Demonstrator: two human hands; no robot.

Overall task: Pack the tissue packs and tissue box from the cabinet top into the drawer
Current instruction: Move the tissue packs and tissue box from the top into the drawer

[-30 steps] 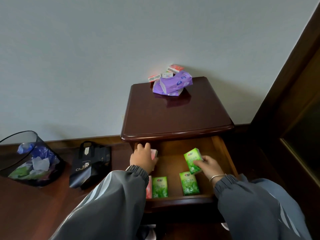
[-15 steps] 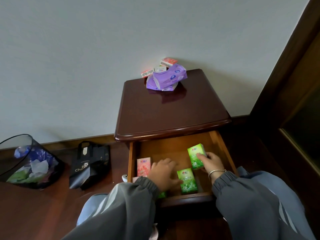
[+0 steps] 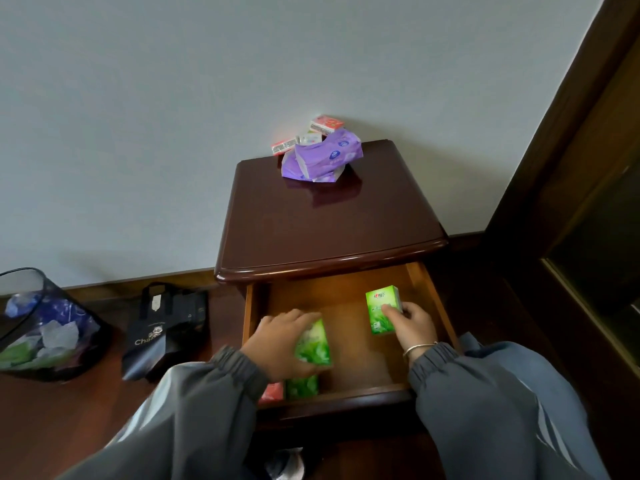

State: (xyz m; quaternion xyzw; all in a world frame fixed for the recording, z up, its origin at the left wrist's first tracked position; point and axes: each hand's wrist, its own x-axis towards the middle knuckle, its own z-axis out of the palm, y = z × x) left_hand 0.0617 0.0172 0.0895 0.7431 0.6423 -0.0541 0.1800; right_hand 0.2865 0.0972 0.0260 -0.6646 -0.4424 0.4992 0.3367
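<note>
In the open drawer, the left grip clasps one green pack just behind a second green pack and a red pack at the front, probably to row it with them. The right grip pinches an upright green pack on the right side. The purple tissue pack and small packs sit on the cabinet top by the wall, not yet packed.

Home bedroom: bedside cabinet, wastebasket.
</note>
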